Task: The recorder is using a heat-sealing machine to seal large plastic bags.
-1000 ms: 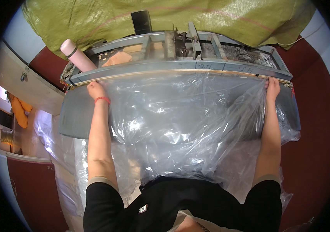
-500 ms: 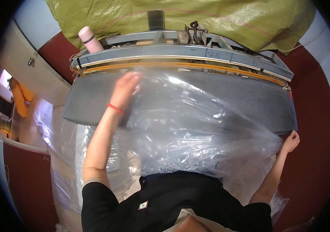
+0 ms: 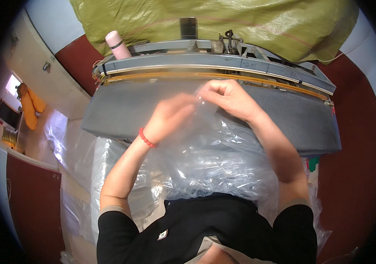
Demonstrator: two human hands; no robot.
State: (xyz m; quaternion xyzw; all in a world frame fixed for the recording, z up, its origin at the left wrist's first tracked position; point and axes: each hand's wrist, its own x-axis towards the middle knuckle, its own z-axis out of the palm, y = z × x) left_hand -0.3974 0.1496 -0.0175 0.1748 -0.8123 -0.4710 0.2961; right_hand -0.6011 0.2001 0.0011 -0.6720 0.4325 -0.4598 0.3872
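A large clear plastic sheet [image 3: 214, 163] hangs in front of me, crumpled and shiny, its upper part gathered over a grey padded surface [image 3: 122, 101]. My right hand [image 3: 227, 97] pinches the sheet's upper edge between thumb and fingers, above the middle of the grey surface. Beside it on the left, my left hand [image 3: 170, 116], with a red bead bracelet [image 3: 147, 138] at the wrist, is close to the same plastic. Motion smears its fingers, so their grip does not show.
Behind the grey surface runs a long metal frame [image 3: 188, 60] with an orange strip. A pink bottle [image 3: 118, 46] stands on its left end. Yellow-green woven sheeting [image 3: 249, 22] covers the back. More clear plastic [image 3: 75, 136] lies at the left, near an open door [image 3: 49, 57].
My right hand has swung from the far right to the middle, bringing the sheet's edge with it. My left hand has come lower and to the right, so both hands are now close together.
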